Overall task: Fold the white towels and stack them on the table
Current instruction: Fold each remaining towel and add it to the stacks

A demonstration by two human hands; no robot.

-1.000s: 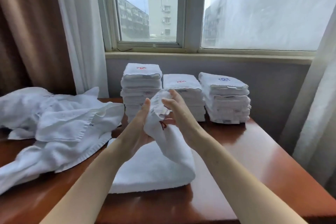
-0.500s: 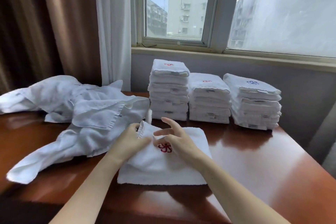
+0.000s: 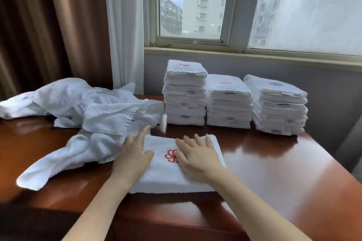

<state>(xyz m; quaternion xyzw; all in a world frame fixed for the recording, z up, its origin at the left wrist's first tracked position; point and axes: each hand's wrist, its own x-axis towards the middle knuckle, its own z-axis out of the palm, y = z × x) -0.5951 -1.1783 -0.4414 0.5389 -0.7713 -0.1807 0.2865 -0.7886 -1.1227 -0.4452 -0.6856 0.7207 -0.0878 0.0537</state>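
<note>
A folded white towel (image 3: pixel 166 178) with a red embroidered logo lies flat on the brown table (image 3: pixel 274 172) in front of me. My left hand (image 3: pixel 135 154) lies flat on the towel's left part, fingers straight. My right hand (image 3: pixel 197 154) presses flat on its right part, just beside the logo. Behind the towel stand three stacks of folded white towels: a tall left stack (image 3: pixel 185 92), a middle stack (image 3: pixel 228 101) and a right stack (image 3: pixel 278 105) topped with a blue logo. A heap of unfolded white towels (image 3: pixel 84 111) sprawls on the table's left side.
A window (image 3: pixel 254 6) and its sill run behind the stacks. Brown and white curtains (image 3: pixel 78 25) hang at the left. One loose towel end (image 3: pixel 33 180) reaches toward the table's front left edge. Bare tabletop shows to the right of the folded towel.
A second ago both hands held the towel's folded end up in the air. They brought it down over the rest of the towel and now lie flat on top of it.
</note>
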